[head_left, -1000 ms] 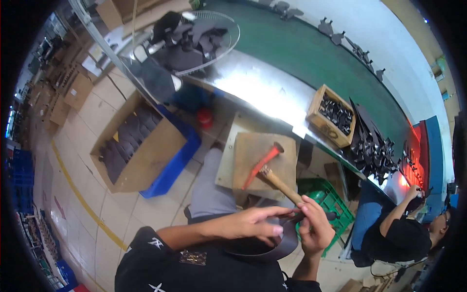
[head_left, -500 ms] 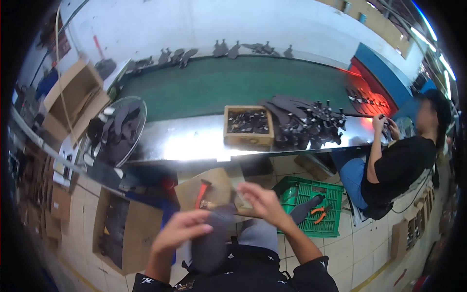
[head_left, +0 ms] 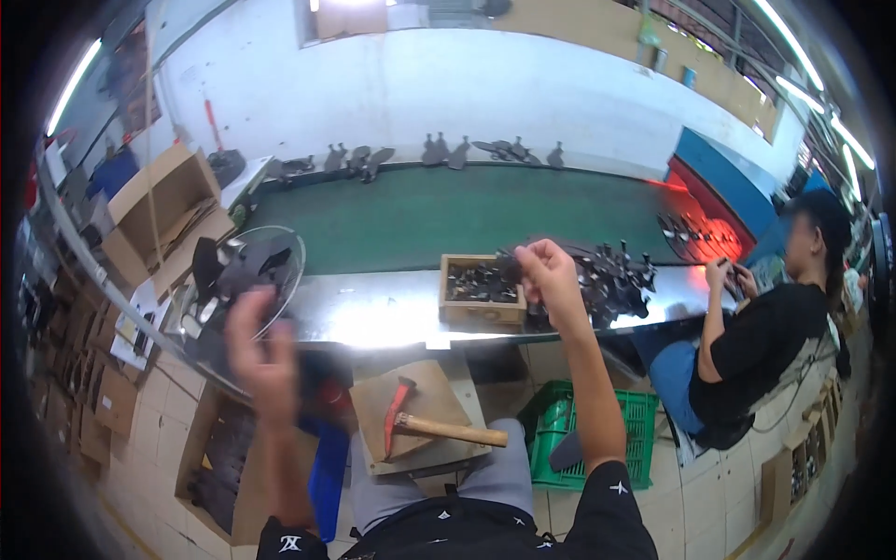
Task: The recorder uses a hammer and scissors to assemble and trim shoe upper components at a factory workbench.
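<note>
My left hand (head_left: 266, 350), smeared by motion, is beside the wire basket (head_left: 301, 266) of dark sole-shaped pieces (head_left: 259, 259). Its thumb stands apart from the fingers and nothing shows in it. Over the right side of a wooden box (head_left: 481, 313) of small black parts (head_left: 471, 282), my right hand (head_left: 553, 278) pinches a small dark part (head_left: 509, 265). A hammer (head_left: 453, 429) with a red head and wooden handle lies on the cardboard-topped board (head_left: 369, 397) across my lap.
Dark pieces with upright stubs (head_left: 616, 280) are heaped right of the box. A green belt (head_left: 448, 207) runs behind the metal ledge (head_left: 373, 313). A green crate (head_left: 621, 462) stands at right, near a seated co-worker (head_left: 770, 327). An open carton (head_left: 257, 499) sits at lower left.
My left hand has moved from my lap leftward to the basket, and the grey sole-shaped piece is gone from it. My right hand has reached forward to the wooden box. The view has tilted up.
</note>
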`<state>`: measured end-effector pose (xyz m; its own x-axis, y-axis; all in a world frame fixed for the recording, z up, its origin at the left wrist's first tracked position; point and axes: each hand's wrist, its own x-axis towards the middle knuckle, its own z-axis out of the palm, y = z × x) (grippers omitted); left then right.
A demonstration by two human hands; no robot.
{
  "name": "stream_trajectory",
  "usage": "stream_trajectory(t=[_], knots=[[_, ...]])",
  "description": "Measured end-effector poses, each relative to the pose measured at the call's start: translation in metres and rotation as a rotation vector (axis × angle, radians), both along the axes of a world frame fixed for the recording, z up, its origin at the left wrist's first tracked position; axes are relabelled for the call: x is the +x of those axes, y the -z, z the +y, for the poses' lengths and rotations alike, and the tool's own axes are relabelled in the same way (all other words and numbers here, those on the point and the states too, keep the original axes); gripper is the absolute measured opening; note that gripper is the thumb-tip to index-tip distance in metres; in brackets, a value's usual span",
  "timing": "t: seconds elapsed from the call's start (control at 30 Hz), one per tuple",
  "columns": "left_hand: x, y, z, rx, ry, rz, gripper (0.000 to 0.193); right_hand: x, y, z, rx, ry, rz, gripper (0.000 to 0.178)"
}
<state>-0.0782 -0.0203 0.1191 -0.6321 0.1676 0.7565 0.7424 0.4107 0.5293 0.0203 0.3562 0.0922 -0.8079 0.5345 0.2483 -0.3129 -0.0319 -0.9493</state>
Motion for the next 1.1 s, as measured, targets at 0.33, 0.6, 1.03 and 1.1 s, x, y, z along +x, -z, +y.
stream_trajectory(t=[0.33, 0.6, 1.03, 1.1], knots=[[0.058, 0.035, 0.051, -0.122, 0.741, -0.505, 0.063, 0.059, -0.039, -0.15, -0.092, -0.518, 0.173, 0.03], [0.123, 0.095, 0.045, 0.306, 0.868, -1.102, 0.081, 0.088, 0.069, -0.185, -0.27, -0.374, 0.235, 0.061], [0.082, 0.088, 0.044, 0.798, 0.662, -1.088, 0.076, 0.172, 0.179, -0.122, 1.211, 0.089, -0.621, 0.059], [0.069, 0.108, 0.055, 0.729, 0.643, -1.036, 0.071, 0.198, 0.196, -0.113, 0.936, 0.17, -0.47, 0.03]])
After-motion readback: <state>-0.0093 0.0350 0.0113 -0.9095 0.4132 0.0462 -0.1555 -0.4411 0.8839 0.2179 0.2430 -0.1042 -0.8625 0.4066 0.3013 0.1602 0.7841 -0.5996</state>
